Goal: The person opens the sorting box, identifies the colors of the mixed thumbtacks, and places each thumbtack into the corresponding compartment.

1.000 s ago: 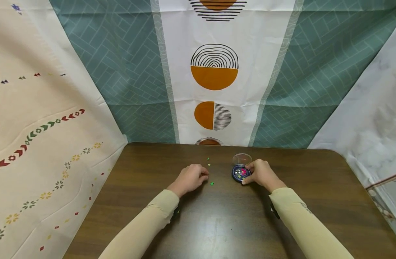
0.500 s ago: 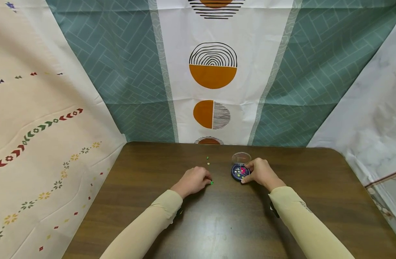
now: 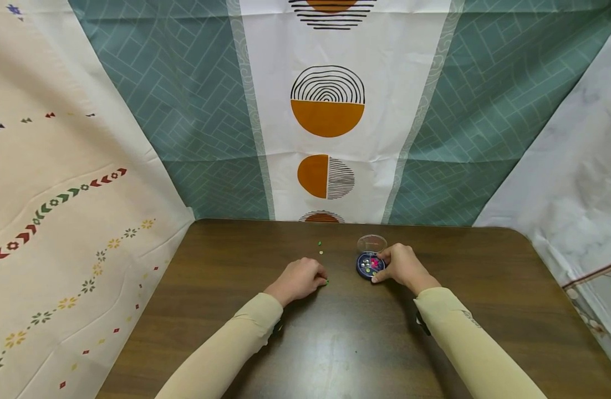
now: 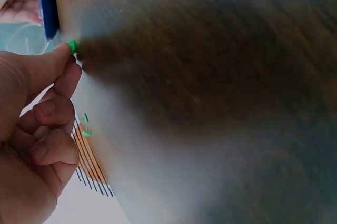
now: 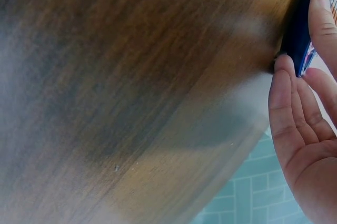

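Note:
My left hand (image 3: pixel 299 279) rests low over the table and pinches a small green thumbtack (image 4: pixel 72 48) between thumb and index finger; the other fingers are curled in the left wrist view. Just a bit of the green head shows past the fingertips in the head view. To the right, my right hand (image 3: pixel 404 268) grips the rim of a round dark blue case (image 3: pixel 363 271) with thumb and fingers. Its clear lid (image 3: pixel 372 243) stands raised at the back. Inside the case, compartments hold pink, silvery and yellow-green pieces.
Beyond my left hand lie two more small tacks, a green one (image 3: pixel 320 243) and a pale one (image 3: pixel 321 252). The brown wooden table (image 3: pixel 435 244) ends at a patterned curtain (image 3: pixel 330 188). Cloth (image 3: pixel 86 233) hangs along the left side.
My left hand has moved slightly right to the green thumbtack on the table, and its fingertips have closed on it. The right hand stays on the case.

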A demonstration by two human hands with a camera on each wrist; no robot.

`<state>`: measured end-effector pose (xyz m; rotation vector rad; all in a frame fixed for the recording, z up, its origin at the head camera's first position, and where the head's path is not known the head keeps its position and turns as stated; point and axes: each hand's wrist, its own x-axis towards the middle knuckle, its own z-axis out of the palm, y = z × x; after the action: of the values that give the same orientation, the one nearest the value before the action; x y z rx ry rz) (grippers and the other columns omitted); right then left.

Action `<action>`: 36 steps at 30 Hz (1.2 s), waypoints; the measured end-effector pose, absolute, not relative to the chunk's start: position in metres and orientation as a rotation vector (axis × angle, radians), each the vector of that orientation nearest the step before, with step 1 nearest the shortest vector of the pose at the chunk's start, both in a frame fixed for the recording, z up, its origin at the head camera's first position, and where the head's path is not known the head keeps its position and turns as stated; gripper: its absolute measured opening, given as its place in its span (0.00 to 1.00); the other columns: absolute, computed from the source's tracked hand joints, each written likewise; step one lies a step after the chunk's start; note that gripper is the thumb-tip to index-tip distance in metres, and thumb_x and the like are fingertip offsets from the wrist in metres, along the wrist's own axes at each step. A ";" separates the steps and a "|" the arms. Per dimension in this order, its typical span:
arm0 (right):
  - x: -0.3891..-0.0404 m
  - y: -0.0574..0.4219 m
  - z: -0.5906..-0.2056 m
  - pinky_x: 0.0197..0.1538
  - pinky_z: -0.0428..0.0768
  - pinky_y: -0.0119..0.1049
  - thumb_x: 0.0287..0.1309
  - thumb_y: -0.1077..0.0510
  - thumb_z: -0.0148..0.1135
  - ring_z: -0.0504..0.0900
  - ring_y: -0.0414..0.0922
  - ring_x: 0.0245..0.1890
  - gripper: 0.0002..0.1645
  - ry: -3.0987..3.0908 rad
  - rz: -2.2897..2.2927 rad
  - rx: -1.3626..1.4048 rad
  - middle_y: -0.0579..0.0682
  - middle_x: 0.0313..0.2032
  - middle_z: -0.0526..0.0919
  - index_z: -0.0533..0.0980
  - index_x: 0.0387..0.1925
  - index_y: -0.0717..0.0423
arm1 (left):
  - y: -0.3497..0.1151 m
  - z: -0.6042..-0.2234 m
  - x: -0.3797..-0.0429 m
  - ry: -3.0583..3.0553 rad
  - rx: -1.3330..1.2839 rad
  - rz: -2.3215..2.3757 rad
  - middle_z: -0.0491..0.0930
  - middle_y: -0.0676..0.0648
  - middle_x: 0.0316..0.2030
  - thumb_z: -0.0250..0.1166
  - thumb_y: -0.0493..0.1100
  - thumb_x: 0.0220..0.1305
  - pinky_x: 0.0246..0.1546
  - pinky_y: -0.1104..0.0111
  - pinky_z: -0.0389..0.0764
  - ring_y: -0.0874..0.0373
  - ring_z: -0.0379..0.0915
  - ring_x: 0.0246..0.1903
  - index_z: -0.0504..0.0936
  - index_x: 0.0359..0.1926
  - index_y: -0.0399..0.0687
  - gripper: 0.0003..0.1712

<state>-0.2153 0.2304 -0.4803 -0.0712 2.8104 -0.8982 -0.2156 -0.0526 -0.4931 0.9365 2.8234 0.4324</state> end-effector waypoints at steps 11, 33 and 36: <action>-0.215 0.231 -0.480 0.53 0.76 0.50 0.22 0.45 0.81 0.80 0.47 0.43 0.45 2.807 -0.906 -0.068 0.57 0.46 0.84 0.80 0.49 0.60 | -0.051 -0.493 -0.214 2.849 0.951 0.416 0.81 0.63 0.29 0.63 0.49 0.61 0.32 0.68 0.77 0.70 0.75 0.27 0.85 0.31 0.63 0.04; -0.215 0.232 -0.481 0.52 0.77 0.48 0.22 0.45 0.81 0.80 0.45 0.42 0.44 2.818 -0.918 -0.071 0.56 0.45 0.84 0.80 0.48 0.59 | -0.056 -0.485 -0.220 2.865 0.820 0.518 0.80 0.59 0.31 0.58 0.48 0.65 0.33 0.70 0.76 0.68 0.73 0.29 0.83 0.34 0.56 0.08; -0.215 0.232 -0.481 0.50 0.77 0.47 0.22 0.46 0.82 0.79 0.45 0.41 0.44 2.825 -0.906 -0.069 0.54 0.42 0.85 0.80 0.48 0.59 | -0.056 -0.481 -0.222 2.884 0.823 0.562 0.81 0.58 0.35 0.58 0.47 0.65 0.33 0.71 0.76 0.68 0.74 0.31 0.84 0.35 0.56 0.08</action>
<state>-0.2146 0.2318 -0.4808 -0.0692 2.8251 -0.9056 -0.2221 -0.0560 -0.4806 0.8229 2.8836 0.5624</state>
